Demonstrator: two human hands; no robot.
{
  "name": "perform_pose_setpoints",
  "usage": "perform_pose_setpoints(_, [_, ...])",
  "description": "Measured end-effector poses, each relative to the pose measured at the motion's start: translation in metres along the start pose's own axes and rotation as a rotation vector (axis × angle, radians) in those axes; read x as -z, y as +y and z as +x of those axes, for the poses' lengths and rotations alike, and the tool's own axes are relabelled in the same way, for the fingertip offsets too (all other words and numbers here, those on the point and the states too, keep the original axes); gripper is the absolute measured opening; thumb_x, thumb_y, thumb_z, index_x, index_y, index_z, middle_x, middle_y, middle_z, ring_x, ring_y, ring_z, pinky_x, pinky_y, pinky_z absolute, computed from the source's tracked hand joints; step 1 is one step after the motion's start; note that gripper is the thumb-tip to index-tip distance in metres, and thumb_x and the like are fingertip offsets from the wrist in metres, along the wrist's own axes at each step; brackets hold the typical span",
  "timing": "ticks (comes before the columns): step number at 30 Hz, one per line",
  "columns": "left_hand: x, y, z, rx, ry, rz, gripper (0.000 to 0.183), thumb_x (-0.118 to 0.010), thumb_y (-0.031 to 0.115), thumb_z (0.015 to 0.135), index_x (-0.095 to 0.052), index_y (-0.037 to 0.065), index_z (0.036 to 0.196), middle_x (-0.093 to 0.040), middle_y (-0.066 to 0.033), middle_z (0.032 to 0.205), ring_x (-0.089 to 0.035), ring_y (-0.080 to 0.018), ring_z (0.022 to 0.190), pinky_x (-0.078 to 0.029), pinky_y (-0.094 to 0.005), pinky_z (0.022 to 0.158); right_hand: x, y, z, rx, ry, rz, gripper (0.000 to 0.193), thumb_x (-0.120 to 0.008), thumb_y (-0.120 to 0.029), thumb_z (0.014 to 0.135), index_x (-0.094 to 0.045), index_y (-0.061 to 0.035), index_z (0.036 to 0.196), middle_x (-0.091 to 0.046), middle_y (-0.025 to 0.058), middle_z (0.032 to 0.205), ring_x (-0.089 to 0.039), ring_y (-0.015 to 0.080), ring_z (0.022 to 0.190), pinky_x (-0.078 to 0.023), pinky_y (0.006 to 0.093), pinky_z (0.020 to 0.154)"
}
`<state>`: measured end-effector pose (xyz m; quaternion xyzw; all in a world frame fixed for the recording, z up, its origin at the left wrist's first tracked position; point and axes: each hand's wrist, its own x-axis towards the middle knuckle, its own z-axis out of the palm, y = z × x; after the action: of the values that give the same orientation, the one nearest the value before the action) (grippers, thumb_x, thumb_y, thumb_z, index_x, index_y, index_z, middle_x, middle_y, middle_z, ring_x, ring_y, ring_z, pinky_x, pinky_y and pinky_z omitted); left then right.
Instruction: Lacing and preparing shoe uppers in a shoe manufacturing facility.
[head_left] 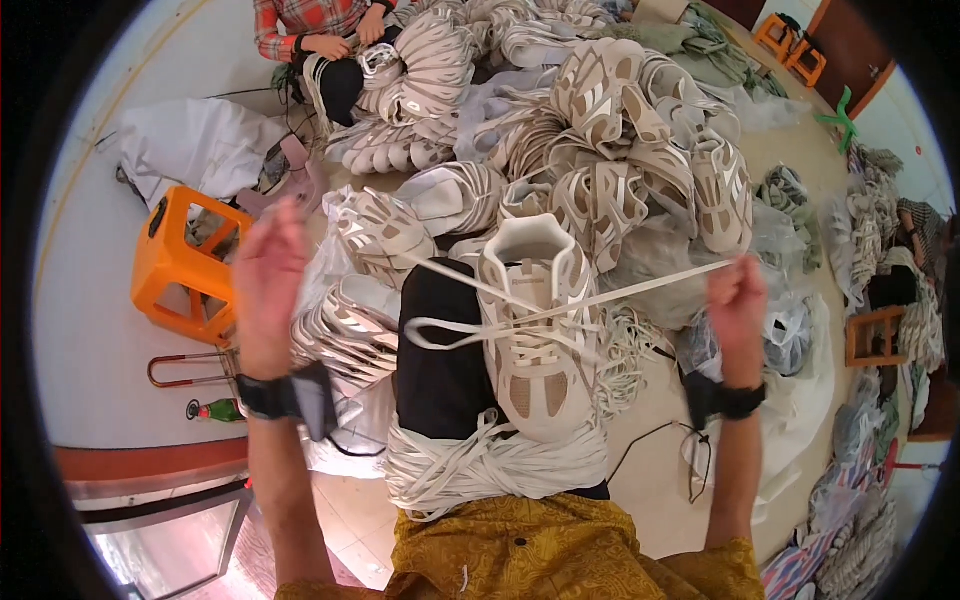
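To the left stood an orange stool (160,265). Beside it your left hand (270,265) was blurred; whether it pinched anything, I couldn't tell. The beige shoe (535,385) sat over your lap, toe near you, its pale lace (640,289) stretching right to your right hand (737,285), whose fingertips pinched it. Farther right, a clear bag (790,338) held greyish contents, too indistinct to name.

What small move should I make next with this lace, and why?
I'd probably draw your right hand a little farther outward: it holds the lace stretched straight from the shoe, while a loop, seemingly of the same strand, sits slack to the shoe's left.
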<state>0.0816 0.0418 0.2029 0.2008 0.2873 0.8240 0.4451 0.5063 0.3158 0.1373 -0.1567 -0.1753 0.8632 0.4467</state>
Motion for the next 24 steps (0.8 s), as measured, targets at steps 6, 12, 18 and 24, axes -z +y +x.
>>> perform_pose_setpoints(6, [0.157,0.128,-0.014,-0.351,0.369,0.233,0.035,-0.043,0.003,0.085,-0.040,-0.014,0.116,-0.047,-0.0220,0.118,-0.048,-0.0273,0.108,-0.035,-0.0324,0.100,0.120,-0.162,0.033,0.257,-0.090,-0.175,0.020,-0.047,-0.020,0.090,-0.052,-0.0026,0.098,-0.045,0.0002,0.068,-0.039,0.0101,0.058,-0.034,0.0223,0.049])
perform_pose_setpoints(12, [0.237,0.203,-0.046,-0.383,0.647,0.273,0.028,-0.041,0.003,0.085,-0.044,-0.013,0.109,-0.048,-0.0215,0.115,-0.048,-0.0289,0.109,-0.041,-0.0347,0.095,0.153,-0.212,0.045,0.428,0.190,-0.356,0.020,-0.047,-0.017,0.090,-0.050,-0.0014,0.102,-0.050,0.0018,0.072,-0.048,0.0122,0.065,-0.038,0.0227,0.053])
perform_pose_setpoints(18, [0.103,0.059,0.006,-0.562,0.335,2.569,0.029,-0.049,0.006,0.082,-0.046,0.001,0.110,-0.059,-0.0118,0.073,-0.059,-0.0278,0.061,-0.047,-0.0337,0.054,0.113,-0.157,0.051,0.372,0.209,-2.177,0.019,-0.063,-0.022,0.070,-0.061,-0.0035,0.073,-0.056,0.0123,0.069,-0.054,0.0278,0.063,-0.042,0.0348,0.053])
perform_pose_setpoints(24, [-0.060,-0.125,-0.033,-0.220,-0.597,1.765,0.015,-0.059,0.011,0.072,-0.057,0.005,0.086,-0.057,-0.0097,0.085,-0.057,-0.0250,0.079,-0.047,-0.0343,0.064,-0.022,0.045,0.008,-0.149,-0.389,-1.477,0.020,-0.064,-0.010,0.069,-0.065,-0.0028,0.088,-0.057,0.0007,0.065,-0.048,0.0058,0.058,-0.041,0.0225,0.054])
